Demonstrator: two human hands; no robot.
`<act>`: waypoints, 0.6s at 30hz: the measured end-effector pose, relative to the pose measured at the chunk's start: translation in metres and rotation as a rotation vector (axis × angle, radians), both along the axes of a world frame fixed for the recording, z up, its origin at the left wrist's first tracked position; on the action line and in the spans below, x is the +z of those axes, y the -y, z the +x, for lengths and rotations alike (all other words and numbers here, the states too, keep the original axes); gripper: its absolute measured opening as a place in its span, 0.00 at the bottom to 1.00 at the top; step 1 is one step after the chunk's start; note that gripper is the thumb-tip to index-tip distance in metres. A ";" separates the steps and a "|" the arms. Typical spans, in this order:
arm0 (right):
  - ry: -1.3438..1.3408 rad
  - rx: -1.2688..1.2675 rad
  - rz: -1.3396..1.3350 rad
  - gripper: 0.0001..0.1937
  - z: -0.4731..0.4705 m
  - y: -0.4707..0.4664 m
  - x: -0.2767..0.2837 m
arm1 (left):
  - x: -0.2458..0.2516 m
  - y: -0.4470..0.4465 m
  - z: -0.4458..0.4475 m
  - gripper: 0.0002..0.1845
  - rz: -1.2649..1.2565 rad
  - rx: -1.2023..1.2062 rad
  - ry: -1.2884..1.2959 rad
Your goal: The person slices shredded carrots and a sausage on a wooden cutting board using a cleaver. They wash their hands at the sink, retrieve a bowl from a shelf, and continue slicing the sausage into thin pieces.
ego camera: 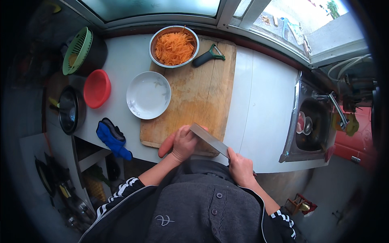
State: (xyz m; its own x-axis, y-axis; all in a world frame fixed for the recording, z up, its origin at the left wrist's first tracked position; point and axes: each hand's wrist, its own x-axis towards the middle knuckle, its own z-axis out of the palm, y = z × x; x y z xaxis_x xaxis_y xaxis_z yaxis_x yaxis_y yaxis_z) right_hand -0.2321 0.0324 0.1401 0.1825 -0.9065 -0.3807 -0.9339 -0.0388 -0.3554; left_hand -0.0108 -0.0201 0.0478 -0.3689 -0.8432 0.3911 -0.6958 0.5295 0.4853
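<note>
My left hand (184,142) grips a long pinkish sausage (166,145) on the near part of the wooden cutting board (194,109). One end shows left of the hand, and a bit of the other shows past the fingertips; the middle is covered. In my right hand (241,167) is the handle of a kitchen knife (211,140). Its wide blade slants up and left, with its tip beside my left fingers and over the sausage's far end. Whether the edge touches the sausage cannot be seen. A white plate (149,95) overlaps the board's left edge.
Shredded carrot fills a metal bowl (174,46) at the back, beside a peeler (208,56). Leftward are a red bowl (97,88), a blue glove (113,139), a dark pot (70,110) and a green basket (78,51). A sink (311,127) lies to the right.
</note>
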 end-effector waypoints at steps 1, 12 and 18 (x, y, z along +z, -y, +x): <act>0.001 0.002 0.007 0.08 0.002 0.003 0.000 | 0.000 0.000 0.000 0.16 -0.001 0.000 0.011; 0.045 0.021 0.082 0.05 0.019 0.033 -0.002 | 0.009 0.002 -0.004 0.19 0.052 0.033 0.066; 0.065 0.031 0.135 0.05 0.024 0.048 -0.006 | 0.010 0.003 -0.005 0.19 0.048 0.029 0.073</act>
State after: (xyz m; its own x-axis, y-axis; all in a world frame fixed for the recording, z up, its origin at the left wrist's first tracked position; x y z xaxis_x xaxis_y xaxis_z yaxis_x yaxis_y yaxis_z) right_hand -0.2085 -0.0161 0.1339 0.2382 -0.8412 -0.4854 -0.9079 -0.0153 -0.4190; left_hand -0.0156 -0.0236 0.0577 -0.3695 -0.8713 0.3230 -0.7450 0.4855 0.4574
